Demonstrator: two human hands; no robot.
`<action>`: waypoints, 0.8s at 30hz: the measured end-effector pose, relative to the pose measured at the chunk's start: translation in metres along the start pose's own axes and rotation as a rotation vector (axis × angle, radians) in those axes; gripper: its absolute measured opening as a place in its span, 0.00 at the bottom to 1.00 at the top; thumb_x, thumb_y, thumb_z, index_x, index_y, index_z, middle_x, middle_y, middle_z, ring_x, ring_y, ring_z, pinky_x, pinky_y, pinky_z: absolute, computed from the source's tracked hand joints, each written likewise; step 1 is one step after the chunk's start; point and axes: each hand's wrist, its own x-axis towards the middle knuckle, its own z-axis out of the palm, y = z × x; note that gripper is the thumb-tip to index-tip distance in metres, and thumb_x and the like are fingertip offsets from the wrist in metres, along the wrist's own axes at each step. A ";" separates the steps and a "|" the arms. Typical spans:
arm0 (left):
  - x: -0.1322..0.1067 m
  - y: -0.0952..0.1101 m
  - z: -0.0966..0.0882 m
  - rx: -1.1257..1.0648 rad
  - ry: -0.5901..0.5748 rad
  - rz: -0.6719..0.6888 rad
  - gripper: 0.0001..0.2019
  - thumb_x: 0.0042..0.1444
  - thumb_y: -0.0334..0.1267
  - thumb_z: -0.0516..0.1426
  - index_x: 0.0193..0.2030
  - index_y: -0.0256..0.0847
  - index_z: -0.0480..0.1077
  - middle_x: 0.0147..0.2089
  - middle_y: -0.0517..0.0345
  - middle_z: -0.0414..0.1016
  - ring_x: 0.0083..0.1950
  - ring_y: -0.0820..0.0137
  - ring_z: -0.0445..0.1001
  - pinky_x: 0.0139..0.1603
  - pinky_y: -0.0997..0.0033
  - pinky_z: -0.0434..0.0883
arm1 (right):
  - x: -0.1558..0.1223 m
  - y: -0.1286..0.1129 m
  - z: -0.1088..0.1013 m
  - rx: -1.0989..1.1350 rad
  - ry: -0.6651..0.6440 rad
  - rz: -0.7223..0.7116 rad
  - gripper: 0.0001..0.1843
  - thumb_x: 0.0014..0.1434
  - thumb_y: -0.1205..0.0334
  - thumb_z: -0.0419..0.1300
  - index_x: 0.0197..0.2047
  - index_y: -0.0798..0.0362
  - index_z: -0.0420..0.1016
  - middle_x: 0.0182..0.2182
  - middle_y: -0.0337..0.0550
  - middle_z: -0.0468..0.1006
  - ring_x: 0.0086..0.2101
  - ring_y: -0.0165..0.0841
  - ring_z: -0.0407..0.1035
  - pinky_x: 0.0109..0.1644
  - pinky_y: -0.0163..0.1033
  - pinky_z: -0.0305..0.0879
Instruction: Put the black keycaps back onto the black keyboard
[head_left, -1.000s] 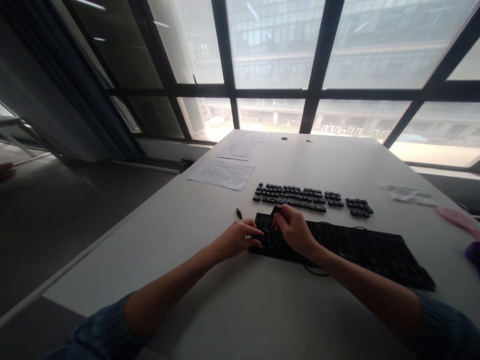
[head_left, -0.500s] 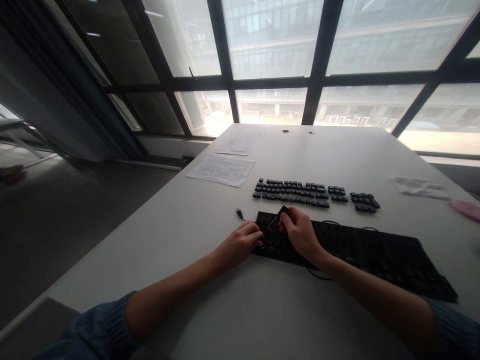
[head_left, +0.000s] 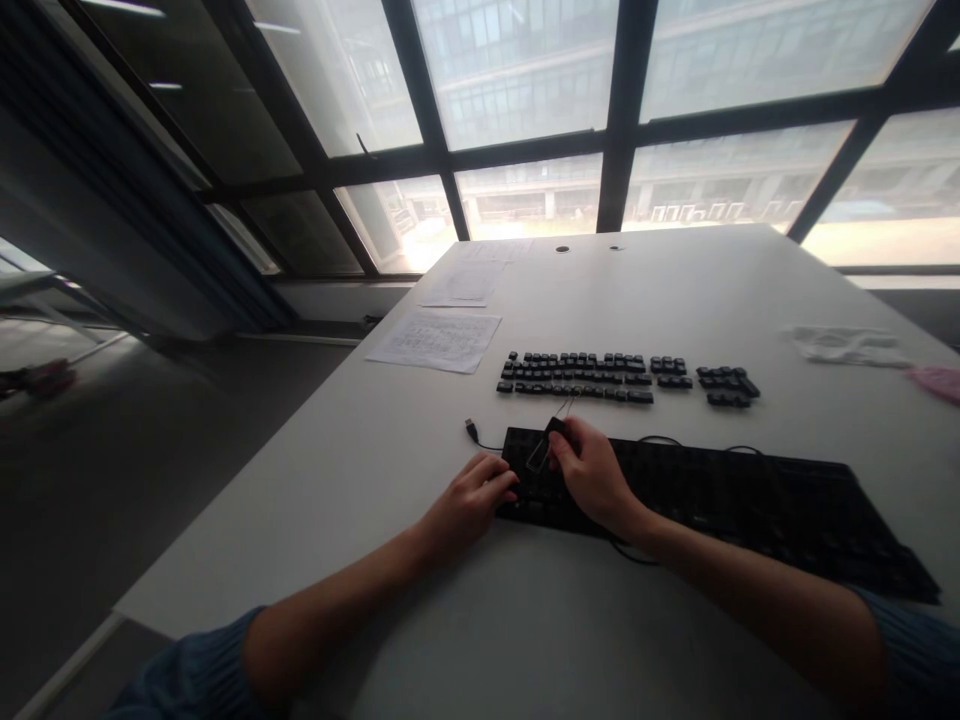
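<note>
A black keyboard (head_left: 720,497) lies at a slant on the white table. Curled over its left end, my left hand (head_left: 474,492) grips the edge with bent fingers. My right hand (head_left: 596,470) is closed around the black handle of a keycap puller (head_left: 556,427), just above the keyboard's left part. One wire loop of the puller points down to the keys, and the other sticks up beyond my fingers. Behind the keyboard, loose black keycaps (head_left: 581,376) stand in rows. My right hand hides some of the keys beneath it.
A USB plug (head_left: 471,431) on its cable lies left of the keyboard. Printed sheets (head_left: 435,341) rest at the table's left side. At the right are a whitish cloth (head_left: 847,345) and a pink item (head_left: 934,383). Windows rise behind the table (head_left: 675,290).
The view has shifted slightly. My right hand stays over the keyboard's left part with the keycap puller, whose lower loop reaches a bit further down. My left hand keeps its place on the left end.
</note>
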 end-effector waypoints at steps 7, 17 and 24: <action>-0.001 -0.003 0.001 -0.027 0.024 -0.006 0.07 0.65 0.27 0.54 0.46 0.39 0.71 0.42 0.50 0.71 0.44 0.65 0.68 0.45 0.65 0.73 | 0.001 0.001 0.001 0.042 -0.006 0.004 0.10 0.65 0.58 0.54 0.31 0.50 0.67 0.25 0.39 0.74 0.26 0.34 0.70 0.31 0.38 0.62; 0.000 -0.005 0.003 -0.059 0.046 0.007 0.06 0.65 0.29 0.55 0.47 0.38 0.72 0.42 0.50 0.71 0.45 0.65 0.68 0.47 0.65 0.72 | 0.002 0.001 0.001 -0.011 0.009 -0.019 0.11 0.64 0.59 0.54 0.30 0.51 0.66 0.23 0.38 0.73 0.26 0.34 0.68 0.31 0.38 0.60; 0.000 -0.006 0.004 -0.097 0.048 -0.038 0.06 0.66 0.31 0.55 0.45 0.38 0.73 0.41 0.51 0.71 0.44 0.66 0.69 0.47 0.66 0.72 | 0.001 0.001 0.000 -0.016 0.003 -0.019 0.10 0.65 0.59 0.54 0.31 0.51 0.66 0.23 0.38 0.73 0.26 0.34 0.68 0.32 0.38 0.59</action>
